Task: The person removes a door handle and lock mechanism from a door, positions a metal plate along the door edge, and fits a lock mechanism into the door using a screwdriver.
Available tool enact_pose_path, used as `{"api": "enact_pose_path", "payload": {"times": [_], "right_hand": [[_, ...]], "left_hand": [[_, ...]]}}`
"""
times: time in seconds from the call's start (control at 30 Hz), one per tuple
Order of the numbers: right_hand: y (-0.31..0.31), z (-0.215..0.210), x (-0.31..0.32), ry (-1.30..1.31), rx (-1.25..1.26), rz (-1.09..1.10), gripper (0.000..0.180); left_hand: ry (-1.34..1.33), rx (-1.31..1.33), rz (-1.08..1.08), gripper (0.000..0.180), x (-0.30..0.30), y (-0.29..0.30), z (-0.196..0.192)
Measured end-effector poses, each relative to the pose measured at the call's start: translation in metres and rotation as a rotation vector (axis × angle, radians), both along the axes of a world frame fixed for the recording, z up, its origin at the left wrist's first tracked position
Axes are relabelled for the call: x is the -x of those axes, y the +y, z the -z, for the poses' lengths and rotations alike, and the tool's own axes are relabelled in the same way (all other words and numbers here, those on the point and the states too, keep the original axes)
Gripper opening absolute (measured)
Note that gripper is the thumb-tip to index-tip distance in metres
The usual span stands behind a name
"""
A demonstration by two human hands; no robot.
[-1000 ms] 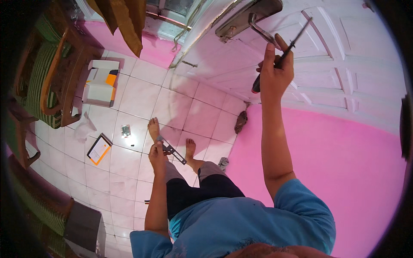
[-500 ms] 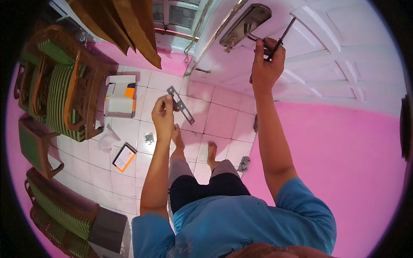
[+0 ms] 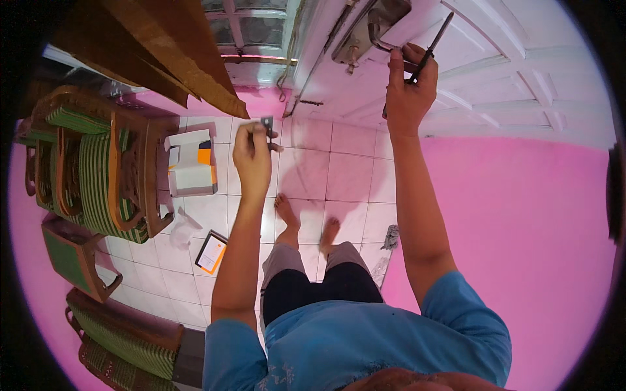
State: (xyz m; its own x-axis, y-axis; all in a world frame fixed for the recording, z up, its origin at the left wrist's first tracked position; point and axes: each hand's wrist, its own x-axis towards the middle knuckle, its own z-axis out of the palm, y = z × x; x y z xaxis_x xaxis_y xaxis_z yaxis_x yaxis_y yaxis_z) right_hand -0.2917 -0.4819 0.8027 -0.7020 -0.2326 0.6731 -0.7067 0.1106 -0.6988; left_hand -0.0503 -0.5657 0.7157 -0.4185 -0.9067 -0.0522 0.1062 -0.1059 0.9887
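In my left hand (image 3: pixel 253 159) a flat metal strike plate (image 3: pixel 267 123) is pinched between thumb and fingers. The plate is turned nearly edge-on, so only its upper end shows well. My right hand (image 3: pixel 412 98) is closed around a dark screwdriver (image 3: pixel 439 39), whose shaft points up and away to the right. Just above my right fingers is the metal lever handle (image 3: pixel 380 41) on the white door (image 3: pixel 469 72); I cannot tell whether they touch it. A key or small knob (image 3: pixel 351 57) sticks out of the handle's backplate.
An opened cardboard box (image 3: pixel 193 178), a crumpled plastic bag (image 3: pixel 184 229) and a small orange-edged box (image 3: pixel 211 252) lie on the tiled floor. Wooden chairs (image 3: pixel 98 182) with green striped cushions line the left. A brown curtain (image 3: pixel 150 45) hangs near the window (image 3: pixel 264 29).
The strike plate has turned from showing its long, holed face to nearly edge-on. The view has shifted a little. My right hand still holds the screwdriver by the handle.
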Motion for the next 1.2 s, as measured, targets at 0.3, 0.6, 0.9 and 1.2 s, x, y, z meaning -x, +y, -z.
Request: {"api": "enact_pose_path", "payload": {"times": [0.3, 0.6, 0.9, 1.2], "right_hand": [[0.000, 0.001, 0.001, -0.025, 0.003, -0.007, 0.024], [0.001, -0.006, 0.001, -0.031, -0.041, 0.050, 0.024], [-0.001, -0.002, -0.002, -0.011, -0.022, 0.067, 0.024], [0.001, -0.005, -0.003, -0.011, -0.044, 0.079, 0.025]], "left_hand": [[-0.309, 0.572, 0.050, 0.039, 0.123, -0.101, -0.105], [-0.719, 1.024, 0.080, 0.056, 0.153, -0.110, -0.188], [-0.796, 1.053, 0.142, 0.057, 0.154, -0.113, -0.190], [-0.744, 1.152, 0.087, 0.053, 0.162, -0.118, -0.187]]}}
